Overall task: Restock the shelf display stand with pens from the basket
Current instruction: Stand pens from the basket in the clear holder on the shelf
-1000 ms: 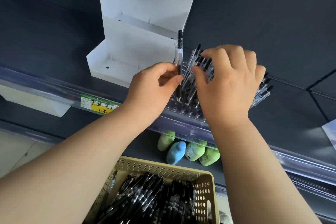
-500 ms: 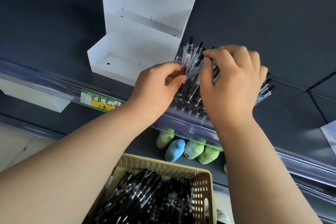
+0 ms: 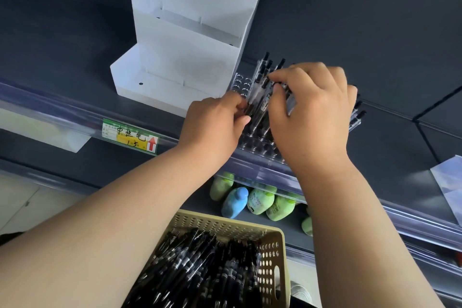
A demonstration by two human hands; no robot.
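A clear plastic display stand (image 3: 242, 84) with rows of round holes sits at the front of the dark shelf. Several clear pens with black caps (image 3: 263, 75) stand in it. My left hand (image 3: 215, 122) pinches the lower barrel of one pen at the stand's left side. My right hand (image 3: 312, 112) curls over a bundle of pens (image 3: 356, 117), its fingertips on the pen tops. Below, a beige perforated basket (image 3: 273, 250) holds many black pens (image 3: 205, 265).
A white stepped cardboard display box (image 3: 185, 40) stands left of the stand. A green-and-yellow price label (image 3: 131, 136) is on the shelf rail. Green and blue bottles (image 3: 252, 199) lie on the lower shelf. A paper sheet (image 3: 450, 182) shows at the right.
The pen in my left hand has gone down from above the stand into the row of pens. Both hands stay at the stand, the left now lower on the barrel.
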